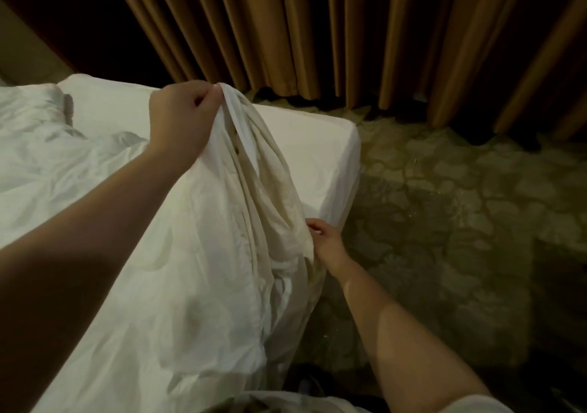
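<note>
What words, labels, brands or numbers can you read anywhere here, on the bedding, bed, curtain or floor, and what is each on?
None can be read.
The white cover, pinched by the left hand and gripped by the right hand, shows no printed tag; the small dark marks along its hem are too small to tell.
The mattress, curtain and patterned carpet carry no lettering.

The sheet [197, 269] is laid on the mattress [301, 149] and is gripped at 12 o'clock by the left hand [181, 120] and at 4 o'clock by the right hand [327, 238]. The carpet [444, 206] is located at 3 o'clock, the curtain [317, 31] behind.
</note>
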Motion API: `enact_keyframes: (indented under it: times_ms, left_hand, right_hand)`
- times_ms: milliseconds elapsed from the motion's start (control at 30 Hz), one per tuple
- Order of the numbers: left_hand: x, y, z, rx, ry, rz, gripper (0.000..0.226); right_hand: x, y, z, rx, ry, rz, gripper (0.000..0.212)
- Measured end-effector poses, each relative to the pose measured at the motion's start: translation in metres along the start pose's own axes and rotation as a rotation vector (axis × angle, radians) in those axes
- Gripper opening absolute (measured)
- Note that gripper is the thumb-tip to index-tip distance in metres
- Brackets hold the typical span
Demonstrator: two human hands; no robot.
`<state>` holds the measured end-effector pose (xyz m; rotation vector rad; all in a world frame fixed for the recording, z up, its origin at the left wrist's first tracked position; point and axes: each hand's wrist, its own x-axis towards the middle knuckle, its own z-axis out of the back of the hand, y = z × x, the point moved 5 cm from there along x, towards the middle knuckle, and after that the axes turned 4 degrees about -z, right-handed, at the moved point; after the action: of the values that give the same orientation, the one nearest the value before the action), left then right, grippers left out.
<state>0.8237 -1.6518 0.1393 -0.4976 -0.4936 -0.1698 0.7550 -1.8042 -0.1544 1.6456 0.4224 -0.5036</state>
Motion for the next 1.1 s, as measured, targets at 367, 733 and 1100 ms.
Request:
enact_keyframes:
  times_ms: [367,733,1100]
  left_hand:
    - [0.004,0.0,0.002,0.026,0.008,0.05,0.036]
    - [0.001,-0.002,0.0,0.036,0.037,-0.011,0.034]
    - [0.002,0.002,-0.007,0.002,0.037,-0.063,0.034]
  right_hand:
    - [-0.001,0.039,0.012,-0.324,-0.259,0.349,0.022]
    - [0.016,-0.033,0.024,-0.623,-0.263,0.054,0.029]
    - [-0.016,-0.073,-0.002,-0.339,-0.197,-0.017,0.022]
